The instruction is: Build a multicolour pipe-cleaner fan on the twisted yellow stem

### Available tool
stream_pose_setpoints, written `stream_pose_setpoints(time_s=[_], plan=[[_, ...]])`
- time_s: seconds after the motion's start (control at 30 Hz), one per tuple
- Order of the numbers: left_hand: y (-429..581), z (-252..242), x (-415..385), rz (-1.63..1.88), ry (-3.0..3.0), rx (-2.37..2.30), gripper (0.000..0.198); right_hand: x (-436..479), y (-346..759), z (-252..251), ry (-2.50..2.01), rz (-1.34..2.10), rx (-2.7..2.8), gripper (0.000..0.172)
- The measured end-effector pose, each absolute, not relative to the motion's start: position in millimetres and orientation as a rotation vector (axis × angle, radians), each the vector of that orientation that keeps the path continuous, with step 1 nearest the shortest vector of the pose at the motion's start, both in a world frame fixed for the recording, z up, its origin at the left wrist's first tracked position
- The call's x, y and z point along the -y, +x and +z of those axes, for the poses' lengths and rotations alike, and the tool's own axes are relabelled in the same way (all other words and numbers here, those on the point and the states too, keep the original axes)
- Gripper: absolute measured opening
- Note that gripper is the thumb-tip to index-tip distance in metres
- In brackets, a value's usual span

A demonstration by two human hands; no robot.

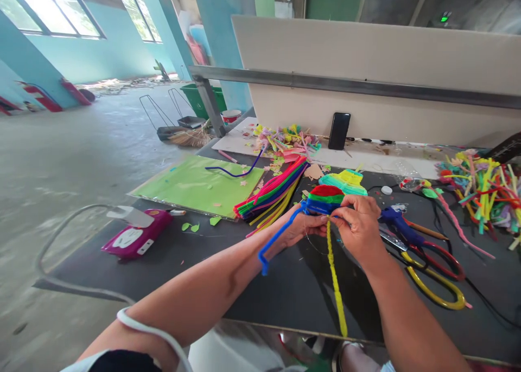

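Note:
Between my hands is a pipe-cleaner piece [325, 199] with red, green and blue bands. My left hand [306, 228] is closed around its lower left side, with a blue pipe cleaner [277, 239] trailing down over my forearm. The fingers of my right hand [358, 217] pinch at the top of a yellow pipe cleaner [336, 285], just under the blue band. That yellow length hangs toward the table's front edge. A yellow and turquoise pipe-cleaner piece [344, 182] lies just behind the held one.
Left of my hands lie a bundle of pipe cleaners [272, 190], a green sheet [195, 185] and a magenta power strip [138, 233]. At right are scissors [435, 274], a blue glue gun [401, 225] and a colourful scrap pile [484, 190]. A phone [339, 131] leans against the back board.

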State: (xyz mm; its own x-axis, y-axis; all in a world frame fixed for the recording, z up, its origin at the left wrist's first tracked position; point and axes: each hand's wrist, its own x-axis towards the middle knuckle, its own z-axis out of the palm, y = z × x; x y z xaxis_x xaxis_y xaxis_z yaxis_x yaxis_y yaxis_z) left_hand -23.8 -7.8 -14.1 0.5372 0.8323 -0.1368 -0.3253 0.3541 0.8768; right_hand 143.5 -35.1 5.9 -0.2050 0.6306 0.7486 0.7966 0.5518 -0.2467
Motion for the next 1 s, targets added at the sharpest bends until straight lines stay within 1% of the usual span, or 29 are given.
stream_pose_setpoints(time_s=[0.13,0.2,0.3,0.37,0.4,0.43,0.47,0.5,0.57,0.6,0.67,0.77,0.9,1.0], plan=[[-22.0,-17.8,6.0,0.854,0.936,-0.658,0.029,35.7,142.1,4.9,-1.196,-0.223,1.909,0.003],[-22.3,-19.4,5.2,0.898,0.933,-0.635,0.028,37.4,142.4,5.4,-1.164,-0.146,1.876,0.009],[-24.2,-19.7,4.5,0.972,0.947,-0.619,0.027,37.6,145.7,5.6,-1.146,-0.018,1.697,0.011],[-25.5,-18.0,4.4,1.013,0.959,-0.635,0.027,34.2,148.4,4.9,-1.213,0.075,1.448,0.018],[-26.0,-16.6,4.5,1.029,0.962,-0.644,0.026,31.7,149.5,4.7,-1.239,0.167,1.301,0.027],[-26.4,-15.0,4.6,1.042,0.962,-0.653,0.026,29.2,150.2,4.7,-1.233,0.319,1.159,0.035],[-26.8,-13.3,4.8,1.052,0.961,-0.657,0.026,27.2,150.5,5.1,-1.191,0.537,1.037,0.041],[-27.1,-11.7,5.1,1.058,0.96,-0.654,0.026,25.9,150.5,6.0,-1.128,0.806,0.931,0.041],[-27.9,-9.2,5.3,1.071,0.961,-0.64,0.026,26.5,149.4,8.8,-0.981,1.382,0.816,0.034],[-28.5,-8.5,5.2,1.074,0.972,-0.63,0.027,28.1,148.7,10.2,-0.908,1.613,0.788,0.031],[-29.8,-8.5,4.6,1.06,1.028,-0.592,0.029,32.4,146.9,11.8,-0.803,1.886,0.773,0.025],[-31.6,-10.2,3.3,1.028,1.13,-0.533,0.03,37.0,144.6,9.8,-0.777,1.97,0.781,0.021],[-32.6,-11.3,3.8,1.01,1.181,-0.52,0.03,38.0,141.7,5.3,-0.82,1.971,0.767,0.026],[-32.6,-10.3,5.3,1.003,1.191,-0.51,0.032,38.4,139.1,5.2,-0.826,1.958,0.734,0.026]])
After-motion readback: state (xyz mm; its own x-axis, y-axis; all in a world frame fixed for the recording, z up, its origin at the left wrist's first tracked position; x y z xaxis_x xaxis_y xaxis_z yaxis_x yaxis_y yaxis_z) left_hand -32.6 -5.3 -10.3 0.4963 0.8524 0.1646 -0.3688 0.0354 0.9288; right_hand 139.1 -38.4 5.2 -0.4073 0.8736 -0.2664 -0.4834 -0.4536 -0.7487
